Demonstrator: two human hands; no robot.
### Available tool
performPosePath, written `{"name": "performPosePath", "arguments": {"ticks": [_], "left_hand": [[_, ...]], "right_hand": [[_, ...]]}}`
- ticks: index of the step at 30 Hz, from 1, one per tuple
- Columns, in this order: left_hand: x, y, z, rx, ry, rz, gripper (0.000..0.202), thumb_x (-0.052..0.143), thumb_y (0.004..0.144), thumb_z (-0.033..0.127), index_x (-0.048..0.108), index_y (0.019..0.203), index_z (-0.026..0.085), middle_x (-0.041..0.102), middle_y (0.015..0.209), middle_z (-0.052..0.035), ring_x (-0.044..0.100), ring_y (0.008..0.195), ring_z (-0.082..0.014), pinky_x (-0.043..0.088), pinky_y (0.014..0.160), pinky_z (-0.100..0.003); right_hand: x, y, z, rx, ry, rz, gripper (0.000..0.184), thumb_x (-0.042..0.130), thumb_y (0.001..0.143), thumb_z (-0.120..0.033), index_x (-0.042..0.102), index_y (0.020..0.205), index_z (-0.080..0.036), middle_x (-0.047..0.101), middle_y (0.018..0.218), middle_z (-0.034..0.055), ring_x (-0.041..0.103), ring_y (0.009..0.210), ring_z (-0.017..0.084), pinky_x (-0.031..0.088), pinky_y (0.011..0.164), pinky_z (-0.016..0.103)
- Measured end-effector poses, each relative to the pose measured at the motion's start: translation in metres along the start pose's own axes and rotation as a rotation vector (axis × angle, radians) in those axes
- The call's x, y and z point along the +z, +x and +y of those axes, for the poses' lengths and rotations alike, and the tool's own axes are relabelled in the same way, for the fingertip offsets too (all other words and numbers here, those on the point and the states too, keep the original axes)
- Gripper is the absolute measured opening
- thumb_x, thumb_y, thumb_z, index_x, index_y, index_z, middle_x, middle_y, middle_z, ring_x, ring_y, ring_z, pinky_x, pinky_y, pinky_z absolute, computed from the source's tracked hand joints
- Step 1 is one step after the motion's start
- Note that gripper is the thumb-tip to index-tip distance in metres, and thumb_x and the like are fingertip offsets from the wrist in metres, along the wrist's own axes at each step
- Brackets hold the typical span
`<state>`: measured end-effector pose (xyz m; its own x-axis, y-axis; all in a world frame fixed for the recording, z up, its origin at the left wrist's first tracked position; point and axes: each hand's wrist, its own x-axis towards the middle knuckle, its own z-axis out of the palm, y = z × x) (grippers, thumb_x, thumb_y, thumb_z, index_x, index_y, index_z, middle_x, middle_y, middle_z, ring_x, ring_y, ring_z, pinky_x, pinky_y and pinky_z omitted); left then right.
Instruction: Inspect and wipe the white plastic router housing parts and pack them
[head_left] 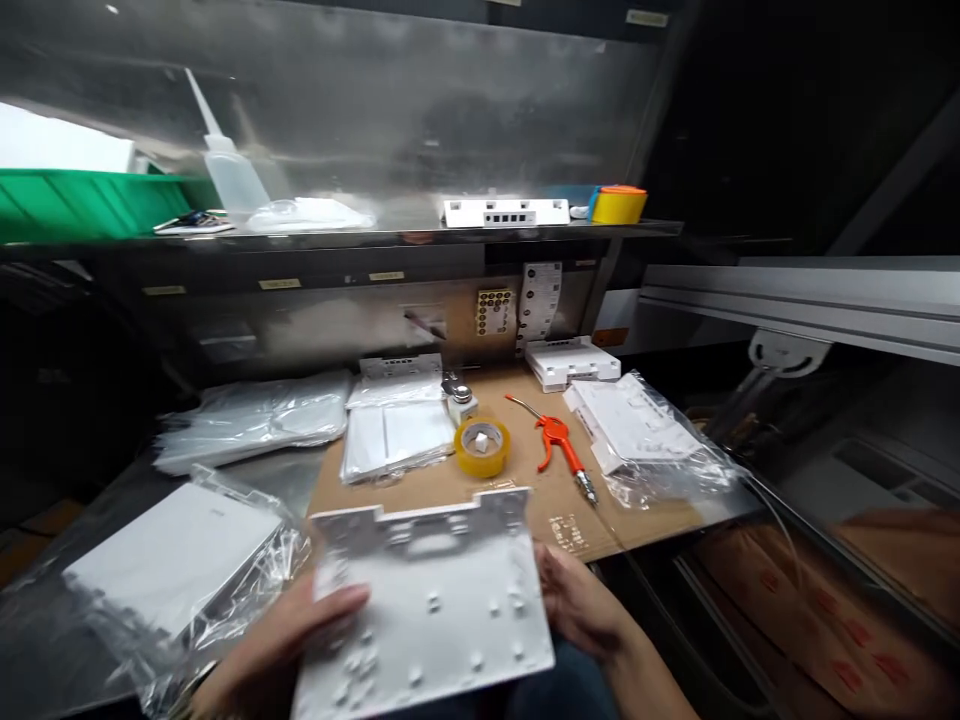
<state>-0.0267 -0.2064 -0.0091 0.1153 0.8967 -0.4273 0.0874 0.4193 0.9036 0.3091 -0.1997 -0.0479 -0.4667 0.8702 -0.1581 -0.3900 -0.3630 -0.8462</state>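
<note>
A flat white plastic panel (435, 600) with small raised studs and a notched top edge is held low in front of me over the bench's near edge. My left hand (289, 635) grips its left side, thumb lying on top. On the other side, my right hand (581, 605) holds the right edge with its fingers curled under. To the left lies a white panel in a clear plastic bag (172, 560).
On the cardboard mat (525, 500) sit a yellow tape roll (481, 447), an orange air blow gun (559, 450), bagged white parts (637, 430) and stacked panels (394, 435). The shelf above carries a squeeze bottle (229, 165), a white device (506, 212) and a green bin (82, 200).
</note>
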Motion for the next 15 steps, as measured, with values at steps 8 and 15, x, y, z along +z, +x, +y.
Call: {"name": "performPosePath", "arguments": {"ticks": [8, 15], "left_hand": [[0.021, 0.143, 0.057, 0.510, 0.653, 0.146, 0.035, 0.061, 0.087, 0.054, 0.069, 0.103, 0.024, 0.073, 0.115, -0.0145, 0.060, 0.120, -0.0390, 0.048, 0.104, -0.050], [-0.004, 0.189, 0.052, 0.614, 0.840, 0.330, 0.025, 0.055, 0.090, 0.030, 0.059, 0.113, 0.023, 0.073, 0.099, -0.0155, 0.065, 0.108, -0.0397, 0.046, 0.095, -0.049]], "right_hand": [[-0.054, -0.032, 0.001, -0.160, 0.387, 0.650, 0.057, 0.084, 0.077, -0.053, 0.072, 0.121, -0.017, 0.078, 0.119, 0.0133, 0.071, 0.119, 0.034, 0.057, 0.104, 0.052], [-0.059, -0.050, -0.023, -0.367, 0.368, 0.785, 0.063, 0.074, 0.085, -0.059, 0.067, 0.135, -0.020, 0.073, 0.132, 0.0131, 0.063, 0.133, 0.034, 0.049, 0.114, 0.053]]}}
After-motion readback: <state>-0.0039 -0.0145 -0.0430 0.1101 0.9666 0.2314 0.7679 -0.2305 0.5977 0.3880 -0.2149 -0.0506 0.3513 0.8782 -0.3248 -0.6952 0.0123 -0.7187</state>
